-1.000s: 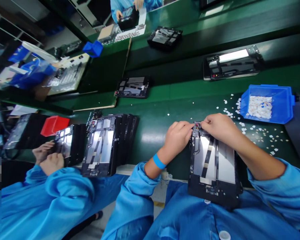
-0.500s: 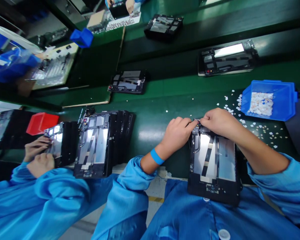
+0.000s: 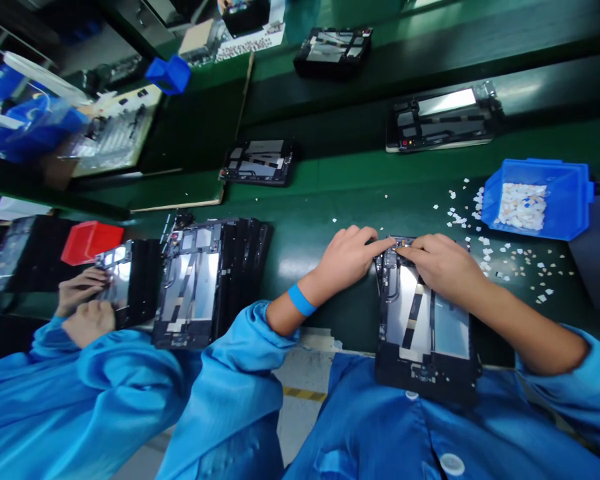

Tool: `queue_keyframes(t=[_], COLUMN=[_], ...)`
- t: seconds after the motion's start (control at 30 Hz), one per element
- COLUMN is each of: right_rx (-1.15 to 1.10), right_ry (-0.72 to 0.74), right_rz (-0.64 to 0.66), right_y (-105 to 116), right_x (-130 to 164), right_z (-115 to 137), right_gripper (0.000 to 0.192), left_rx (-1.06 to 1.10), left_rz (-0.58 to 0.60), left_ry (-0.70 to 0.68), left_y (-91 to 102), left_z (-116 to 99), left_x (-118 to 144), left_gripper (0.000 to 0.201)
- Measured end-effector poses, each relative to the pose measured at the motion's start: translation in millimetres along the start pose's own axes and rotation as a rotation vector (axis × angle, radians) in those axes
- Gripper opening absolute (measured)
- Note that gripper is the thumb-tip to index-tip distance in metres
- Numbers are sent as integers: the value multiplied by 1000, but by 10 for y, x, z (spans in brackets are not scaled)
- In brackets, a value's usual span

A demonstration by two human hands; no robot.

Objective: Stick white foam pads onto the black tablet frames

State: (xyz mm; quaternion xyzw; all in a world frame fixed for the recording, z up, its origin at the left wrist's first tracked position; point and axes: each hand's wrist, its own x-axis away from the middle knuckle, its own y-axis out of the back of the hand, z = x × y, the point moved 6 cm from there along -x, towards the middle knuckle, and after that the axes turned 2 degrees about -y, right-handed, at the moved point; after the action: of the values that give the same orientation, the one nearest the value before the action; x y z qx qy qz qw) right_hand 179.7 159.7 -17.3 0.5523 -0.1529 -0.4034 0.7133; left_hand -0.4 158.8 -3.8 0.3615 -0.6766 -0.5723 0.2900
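bin [image 3: 570,200] right of frame [image 3: 423,327], stack [image 3: 205,280] left.

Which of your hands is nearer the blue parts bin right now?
Right. The right hand works the tablet frame's top edge, nearer the blue bin; the left hand lies farther left.

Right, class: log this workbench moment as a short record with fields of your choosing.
left hand: fingertips at the top edge of the open tablet chassis
right hand: resting on the chassis top, fingertips meeting the left
beside: blue bin of white bits; stack of chassis
neighbour: a co-worker's hands on another unit
surface: green bench
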Motion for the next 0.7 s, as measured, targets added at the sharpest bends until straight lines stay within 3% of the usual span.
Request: queue_keyframes(t=[0.17, 0.27, 0.5, 0.6, 0.7], right_rx=[233, 253, 257, 152, -113], right_ry=[129, 163, 120, 94, 20], right_rz=[63, 98, 112, 105, -63], right_y=[-4, 38, 4, 36, 321], right_x=[6, -2, -42, -73, 105], right_z=[107, 125, 180, 159, 31], right_gripper=[39, 43, 44, 45, 42], left_rx=[5, -6, -68, -96, -103], left_rz=[16, 16, 6, 18, 38], left_ry=[23, 24, 10, -12, -4], left_y=[30, 58, 72, 90, 94], left_z=[-13, -23, -58, -107, -114], left_x=[35, 34, 47, 35, 26], left_gripper=[45, 44, 43, 44, 42])
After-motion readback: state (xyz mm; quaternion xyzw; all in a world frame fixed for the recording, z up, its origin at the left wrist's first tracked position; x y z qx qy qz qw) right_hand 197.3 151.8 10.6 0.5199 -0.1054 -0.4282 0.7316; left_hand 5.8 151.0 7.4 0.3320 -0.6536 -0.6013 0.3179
